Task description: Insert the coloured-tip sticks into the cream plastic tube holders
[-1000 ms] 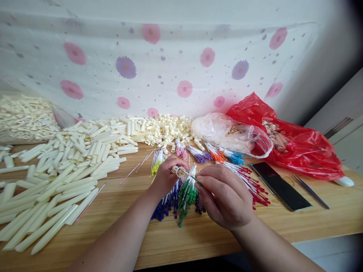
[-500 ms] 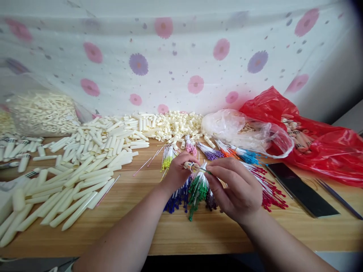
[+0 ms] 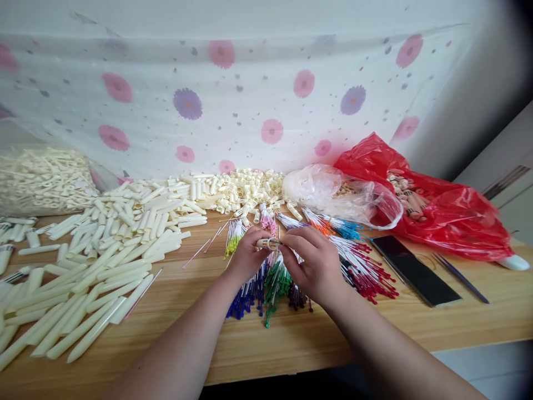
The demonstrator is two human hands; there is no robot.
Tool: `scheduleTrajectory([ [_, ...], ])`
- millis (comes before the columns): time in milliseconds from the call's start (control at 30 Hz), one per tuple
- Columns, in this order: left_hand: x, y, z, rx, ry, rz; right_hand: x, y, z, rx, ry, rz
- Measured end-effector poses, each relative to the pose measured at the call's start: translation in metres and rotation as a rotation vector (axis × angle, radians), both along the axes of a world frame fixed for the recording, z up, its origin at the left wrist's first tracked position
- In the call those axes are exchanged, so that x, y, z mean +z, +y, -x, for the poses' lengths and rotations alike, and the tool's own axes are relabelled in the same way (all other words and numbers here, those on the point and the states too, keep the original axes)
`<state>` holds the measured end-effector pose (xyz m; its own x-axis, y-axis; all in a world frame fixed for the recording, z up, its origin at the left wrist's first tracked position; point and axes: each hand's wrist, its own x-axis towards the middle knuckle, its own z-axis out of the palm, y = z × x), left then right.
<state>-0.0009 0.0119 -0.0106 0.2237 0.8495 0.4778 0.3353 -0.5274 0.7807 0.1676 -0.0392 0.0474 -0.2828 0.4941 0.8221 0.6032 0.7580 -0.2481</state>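
Observation:
My left hand [image 3: 246,256] pinches a short cream pen barrel piece [image 3: 266,243] with dark marks along it, held level above the table. Close against its right end, my right hand [image 3: 314,261] has its fingertips closed on a thin pen refill, mostly hidden by the fingers; whether its tip sits inside the barrel piece I cannot tell. Just below both hands are bundles of white-stemmed refills with green ends [image 3: 277,283], blue ends [image 3: 245,300] and dark ends [image 3: 300,297]. Red-ended refills [image 3: 375,272] fan out to the right of my right hand.
Long cream pen tubes [image 3: 104,300] cover the table's left side. Slotted cream pieces [image 3: 254,189] are heaped at the back. A clear bag [image 3: 308,183], a red bag [image 3: 462,216], a black phone-like slab [image 3: 412,269] and tweezers [image 3: 462,278] lie to the right.
The view has swung right, so everything sits further left in it. My right fingertips have come closer to the barrel piece, and less of the refill shows between my hands.

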Motion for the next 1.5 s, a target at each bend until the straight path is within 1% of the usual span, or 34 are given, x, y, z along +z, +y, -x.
scheduleTrajectory([
  [167, -0.003, 0.001, -0.002, 0.008, 0.016, -0.006, -0.006, 0.004, -0.001, -0.018, 0.006, 0.019],
  [333, -0.001, 0.0, -0.004, 0.001, 0.002, -0.02, -0.009, 0.007, -0.001, -0.011, 0.029, 0.034],
  [567, 0.003, -0.004, -0.004, -0.023, 0.015, 0.008, -0.013, 0.012, -0.002, 0.043, 0.169, 0.107],
  [767, -0.001, -0.001, -0.001, -0.016, 0.033, 0.034, -0.016, 0.013, 0.0, 0.025, 0.181, 0.15],
  [933, -0.003, 0.001, -0.001, -0.008, 0.066, 0.008, -0.017, 0.014, -0.002, 0.01, 0.178, 0.161],
  [1100, 0.001, -0.003, -0.003, -0.032, 0.071, -0.008, -0.017, 0.014, -0.006, -0.007, 0.166, 0.122],
  [1200, 0.004, -0.006, -0.004, -0.047, 0.1, -0.074, -0.016, 0.012, -0.008, -0.019, 0.158, 0.071],
  [1300, 0.005, -0.009, -0.003, -0.016, 0.14, -0.148, -0.014, 0.009, -0.008, -0.02, 0.151, 0.018],
  [1400, 0.007, -0.012, -0.001, 0.029, 0.211, -0.173, -0.011, 0.006, -0.009, -0.016, 0.141, -0.017],
  [1500, 0.012, -0.016, 0.0, 0.067, 0.274, -0.225, -0.01, 0.005, -0.011, -0.023, 0.128, -0.033],
])
